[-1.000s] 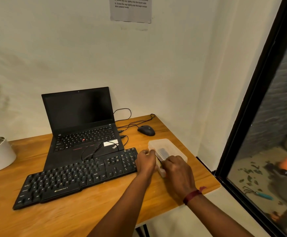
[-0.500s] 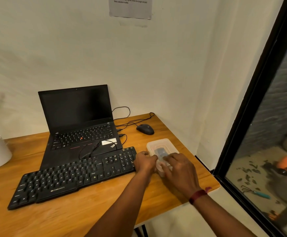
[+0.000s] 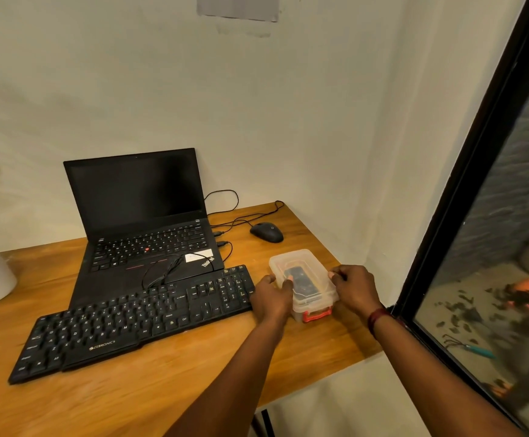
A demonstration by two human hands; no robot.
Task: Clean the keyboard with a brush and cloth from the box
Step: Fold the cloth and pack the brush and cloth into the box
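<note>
Keyboard (image 3: 137,320) is the black wired one lying at a slant along the front half of the desk (image 3: 175,383), its far right end overlapping the front of the laptop (image 3: 143,228), cable looped on the palm rest. Only one view here, the head cam. The box (image 3: 304,279) sits near the desk's right edge, just beside the keyboard's right end: small, clear plastic, lid on, an orange-red latch facing the front edge, something dark inside that I can't make out. I'd guess it's light and a bit slick, thin walls that flex, so grab it by the sides and pop the latch rather than squeezing the lid. Left hand (image 3: 272,298) is wrapped on the box's left side, fingers pressed to the lid. Right hand (image 3: 354,288) has its fingers curled on the right rim. Both are gripping the box. Brush and cloth aren't out yet. The keyboard itself looks stiff and easy enough, but keys could pop if scrubbed hard.
</note>
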